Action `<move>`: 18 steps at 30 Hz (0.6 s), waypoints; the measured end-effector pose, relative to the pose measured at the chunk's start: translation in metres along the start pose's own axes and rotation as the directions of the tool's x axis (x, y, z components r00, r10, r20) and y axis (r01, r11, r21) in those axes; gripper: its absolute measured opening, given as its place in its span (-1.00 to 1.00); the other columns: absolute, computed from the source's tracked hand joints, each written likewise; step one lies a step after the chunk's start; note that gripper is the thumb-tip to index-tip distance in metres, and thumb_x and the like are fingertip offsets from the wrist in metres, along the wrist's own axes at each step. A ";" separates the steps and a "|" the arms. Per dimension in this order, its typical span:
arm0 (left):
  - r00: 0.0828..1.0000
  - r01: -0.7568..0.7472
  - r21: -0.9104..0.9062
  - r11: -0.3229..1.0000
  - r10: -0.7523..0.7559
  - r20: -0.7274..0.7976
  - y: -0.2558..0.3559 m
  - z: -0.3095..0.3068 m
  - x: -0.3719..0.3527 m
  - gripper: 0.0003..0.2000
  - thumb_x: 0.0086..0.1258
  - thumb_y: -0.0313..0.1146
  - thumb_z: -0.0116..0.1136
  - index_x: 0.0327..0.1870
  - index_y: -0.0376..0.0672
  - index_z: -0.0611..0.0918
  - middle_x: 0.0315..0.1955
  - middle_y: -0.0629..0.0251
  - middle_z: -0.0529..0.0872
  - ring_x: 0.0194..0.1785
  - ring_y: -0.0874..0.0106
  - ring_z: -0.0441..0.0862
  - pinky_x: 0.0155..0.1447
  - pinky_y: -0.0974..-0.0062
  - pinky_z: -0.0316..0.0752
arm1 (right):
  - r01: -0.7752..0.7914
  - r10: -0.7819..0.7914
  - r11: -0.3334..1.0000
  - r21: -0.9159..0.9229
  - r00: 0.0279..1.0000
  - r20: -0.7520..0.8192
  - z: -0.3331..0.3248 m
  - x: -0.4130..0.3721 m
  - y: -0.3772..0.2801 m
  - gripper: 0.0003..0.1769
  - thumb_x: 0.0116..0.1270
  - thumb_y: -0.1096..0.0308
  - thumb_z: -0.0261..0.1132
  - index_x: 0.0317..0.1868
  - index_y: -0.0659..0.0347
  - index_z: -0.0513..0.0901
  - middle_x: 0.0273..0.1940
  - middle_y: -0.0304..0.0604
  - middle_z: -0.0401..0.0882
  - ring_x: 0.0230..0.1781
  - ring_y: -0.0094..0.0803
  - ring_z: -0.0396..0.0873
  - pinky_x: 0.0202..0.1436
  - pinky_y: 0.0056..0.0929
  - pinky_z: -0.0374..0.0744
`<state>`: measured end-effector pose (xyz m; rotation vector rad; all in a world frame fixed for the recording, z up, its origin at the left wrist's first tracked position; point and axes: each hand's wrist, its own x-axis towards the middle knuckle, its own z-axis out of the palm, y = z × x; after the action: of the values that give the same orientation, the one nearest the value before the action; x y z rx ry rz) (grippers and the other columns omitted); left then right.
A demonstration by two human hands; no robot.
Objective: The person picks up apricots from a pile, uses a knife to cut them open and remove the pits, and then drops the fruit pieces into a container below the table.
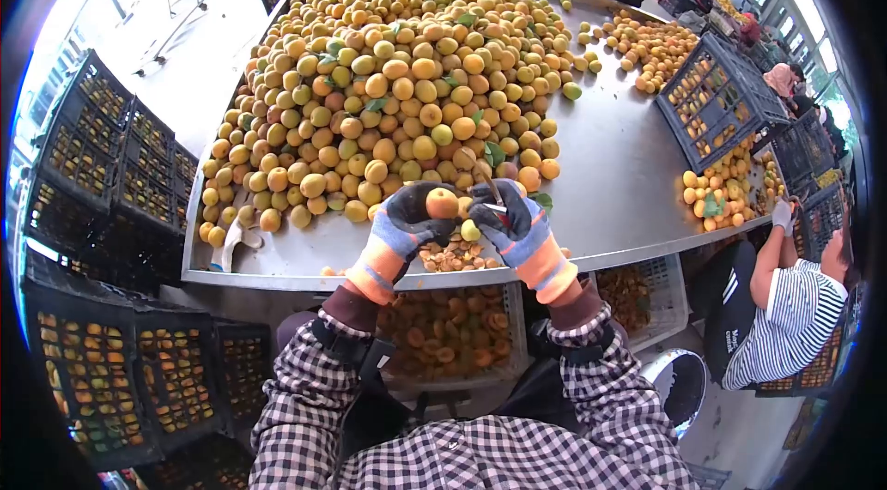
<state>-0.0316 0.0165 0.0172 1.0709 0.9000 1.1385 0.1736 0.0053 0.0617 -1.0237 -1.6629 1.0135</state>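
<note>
My left hand [407, 229], in an orange and blue work glove with dark fingers, is closed around an apricot [442, 204]. Facing it, my right hand [519, 233] wears a matching glove and grips a small knife [495, 207], mostly hidden by the fingers. A small yellow-green fruit piece [470, 230] shows just under the right fingertips. Between the wrists, a heap of cut apricot pieces [455, 255] lies at the near edge of the metal table [614, 153]. Just beyond both hands rises a large pile of whole apricots [388, 93] with some green leaves.
Below the table edge stand a crate of apricot halves [513, 333] and another crate [670, 291]. Black crates [120, 379] are stacked at left. A tilted crate [716, 102] rests on the table's right side. A person in a striped shirt [790, 324] sits at right; others work across the table.
</note>
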 end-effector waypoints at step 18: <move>0.958 -0.268 0.202 0.942 0.282 -0.043 0.008 -0.003 -0.003 -0.45 -0.06 -0.64 0.55 0.05 -0.28 0.62 -0.07 0.29 0.72 -0.01 0.47 0.68 0.14 0.47 0.62 | 0.059 -0.002 0.933 -0.356 0.987 0.159 0.013 -0.022 0.022 -0.64 0.27 0.36 0.32 0.08 0.18 0.54 -0.18 0.03 0.67 -0.15 0.02 0.65 -0.14 -0.20 0.62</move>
<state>-0.0370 0.0153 0.0244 1.3556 0.9531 1.3475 0.1713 -0.0104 0.0321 -1.1728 -2.0400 0.7991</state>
